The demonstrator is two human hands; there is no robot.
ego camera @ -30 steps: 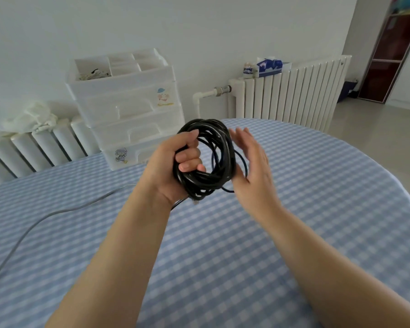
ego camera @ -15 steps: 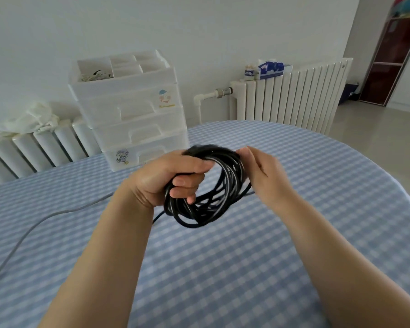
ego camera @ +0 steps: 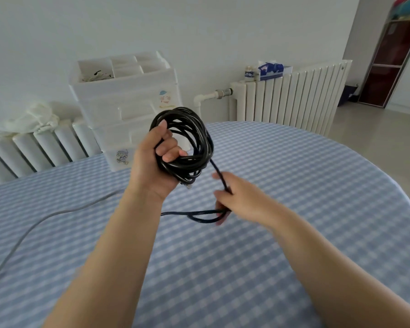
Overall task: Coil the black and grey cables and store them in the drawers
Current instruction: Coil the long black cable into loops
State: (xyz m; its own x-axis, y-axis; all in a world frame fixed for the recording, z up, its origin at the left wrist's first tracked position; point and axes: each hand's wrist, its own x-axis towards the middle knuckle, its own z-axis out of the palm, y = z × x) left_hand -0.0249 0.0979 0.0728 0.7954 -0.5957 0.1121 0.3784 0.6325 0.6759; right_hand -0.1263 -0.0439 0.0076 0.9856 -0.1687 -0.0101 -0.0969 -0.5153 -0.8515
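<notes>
Drawers [ego camera: 128, 110] closed; left grip [ego camera: 156, 162] clutches black cable [ego camera: 187, 140], right grip [ego camera: 237, 197] pinches its tail.

two bare forearms reach in from the bottom edge, with no sleeves showing up to where the picture cuts them off. the left hand [ego camera: 155, 159] and the right hand [ego camera: 240, 197] wear no gloves, rings, watch or bands. the visible fingernails are short and unpainted.

Left hand [ego camera: 152, 162] gripping black cable [ego camera: 187, 138] coil, right hand [ego camera: 237, 197] pinching tail
</notes>
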